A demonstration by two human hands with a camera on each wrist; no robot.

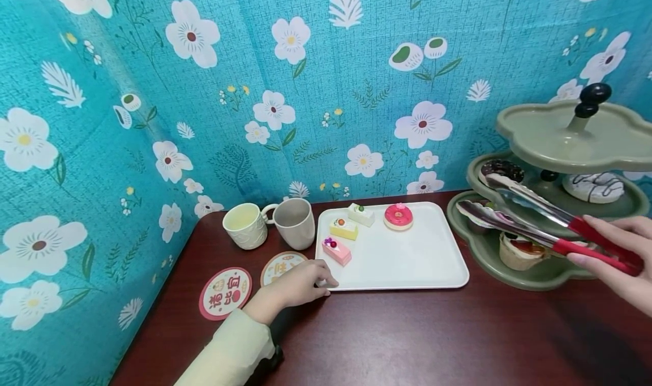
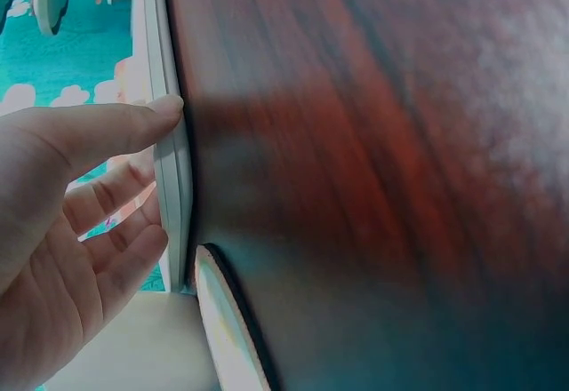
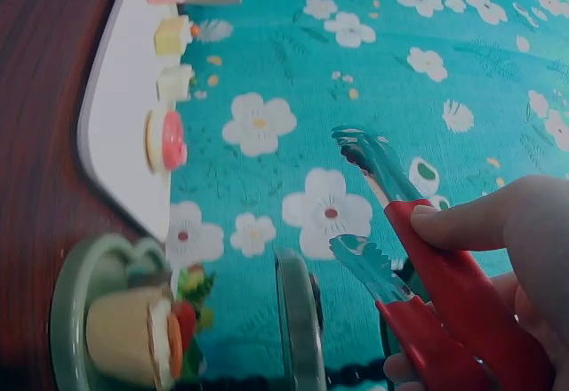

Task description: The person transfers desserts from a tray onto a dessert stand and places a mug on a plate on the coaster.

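My left hand [image 1: 300, 284] lies on the dark wooden table [image 1: 407, 335] at the near-left corner of a white tray [image 1: 407, 256]. In the left wrist view the thumb tip and relaxed fingers of that hand [image 2: 133, 178] touch the tray's rim [image 2: 173, 187]. My right hand [image 1: 616, 256] grips red-handled metal tongs [image 1: 535, 216], their jaws apart and empty over the lower tiers of a green tiered stand [image 1: 509, 273]. On the tray sit a pink donut [image 1: 398, 216], a pink cake slice [image 1: 337, 250], a yellow one [image 1: 343, 228] and a white one [image 1: 361, 214].
Two cups [image 1: 245, 225] [image 1: 295, 222] stand left of the tray, with two round coasters [image 1: 226, 292] [image 1: 281, 266] in front. The stand carries a cupcake [image 1: 519, 250], a chocolate donut [image 1: 501, 170] and a white iced donut [image 1: 593, 187]. A floral blue cloth backs the table.
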